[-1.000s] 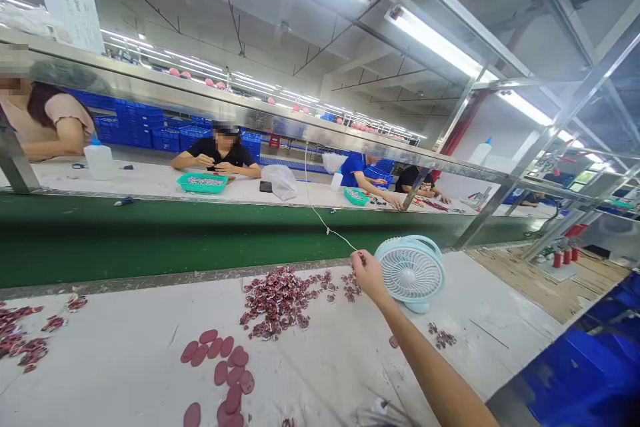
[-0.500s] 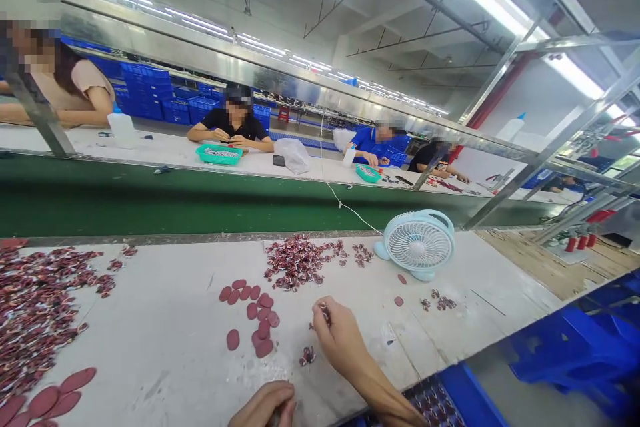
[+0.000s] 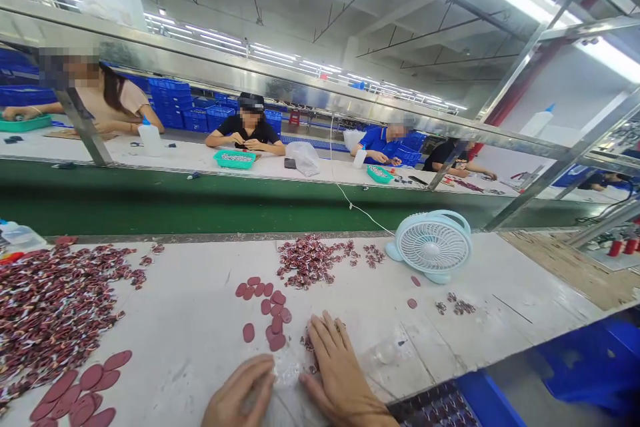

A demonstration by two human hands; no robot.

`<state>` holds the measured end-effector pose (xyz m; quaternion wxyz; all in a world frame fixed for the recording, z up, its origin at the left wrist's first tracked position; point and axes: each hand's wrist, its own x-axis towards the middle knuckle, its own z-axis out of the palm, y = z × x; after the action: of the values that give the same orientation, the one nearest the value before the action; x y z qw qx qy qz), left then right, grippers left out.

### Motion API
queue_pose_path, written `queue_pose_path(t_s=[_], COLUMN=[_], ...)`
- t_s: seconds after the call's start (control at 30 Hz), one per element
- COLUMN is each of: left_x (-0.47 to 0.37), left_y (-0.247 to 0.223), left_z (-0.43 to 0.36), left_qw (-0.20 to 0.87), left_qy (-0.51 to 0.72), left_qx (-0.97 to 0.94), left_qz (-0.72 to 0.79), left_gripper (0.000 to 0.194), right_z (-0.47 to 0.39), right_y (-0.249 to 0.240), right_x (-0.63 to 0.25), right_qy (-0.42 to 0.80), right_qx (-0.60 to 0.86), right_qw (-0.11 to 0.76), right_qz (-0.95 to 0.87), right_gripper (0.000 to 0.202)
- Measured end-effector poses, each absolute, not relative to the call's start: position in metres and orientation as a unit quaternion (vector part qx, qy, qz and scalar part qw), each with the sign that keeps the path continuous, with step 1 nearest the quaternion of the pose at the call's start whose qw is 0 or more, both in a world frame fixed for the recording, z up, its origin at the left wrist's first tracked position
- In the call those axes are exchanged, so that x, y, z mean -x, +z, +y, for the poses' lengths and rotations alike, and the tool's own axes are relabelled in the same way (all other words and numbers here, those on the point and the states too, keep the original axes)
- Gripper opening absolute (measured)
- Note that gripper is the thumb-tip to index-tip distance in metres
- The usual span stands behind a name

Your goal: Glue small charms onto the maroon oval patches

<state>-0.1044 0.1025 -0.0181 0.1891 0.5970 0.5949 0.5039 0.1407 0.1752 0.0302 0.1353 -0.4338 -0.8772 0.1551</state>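
My right hand lies palm down on the white tabletop, its fingers stretched out and open. Small dark-red and silver pieces show along its left edge, and part of them is hidden under the fingers. My left hand is at the lower middle with its fingers curled towards the thumb; anything between them is hidden. Flat maroon ovals lie loosely grouped beyond and between the hands. Farther back sits a heap of small dark-red pieces.
A light-blue fan stands at the back right, its white cord running away. Left is a large heap of dark-red pieces, with more maroon ovals in front. A blue crate is lower right. Several people sit at the opposite bench.
My right hand has gone from curled around small pieces to flat on the table. My left hand has moved slightly up and left. The view has turned a little left.
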Motion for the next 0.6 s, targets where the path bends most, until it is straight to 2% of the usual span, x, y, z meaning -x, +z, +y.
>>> queue_pose_path(t_s=[0.07, 0.2, 0.37, 0.5, 0.6], left_x=[0.133, 0.158, 0.155, 0.157, 0.156], left_y=[-0.01, -0.007, -0.012, -0.004, 0.004], left_z=[0.113, 0.139, 0.146, 0.136, 0.132], left_qw=[0.13, 0.057, 0.064, 0.083, 0.097], left_qy=[0.428, 0.323, 0.264, 0.261, 0.265], left_qx=[-0.64, -0.689, -0.715, -0.707, -0.689], left_qz=[0.625, 0.647, 0.645, 0.652, 0.668], left_gripper=[0.031, 0.034, 0.033, 0.033, 0.031], right_z=[0.169, 0.167, 0.167, 0.163, 0.162], right_y=[0.031, 0.035, 0.033, 0.034, 0.041], right_x=[-0.144, -0.141, -0.147, -0.153, -0.145], right_qy=[0.174, 0.205, 0.206, 0.198, 0.212], right_qx=[0.432, 0.445, 0.456, 0.474, 0.454], right_qw=[0.116, 0.109, 0.142, 0.133, 0.128], right_qz=[-0.877, -0.865, -0.854, -0.848, -0.856], right_gripper=[0.099, 0.098, 0.107, 0.1, 0.104])
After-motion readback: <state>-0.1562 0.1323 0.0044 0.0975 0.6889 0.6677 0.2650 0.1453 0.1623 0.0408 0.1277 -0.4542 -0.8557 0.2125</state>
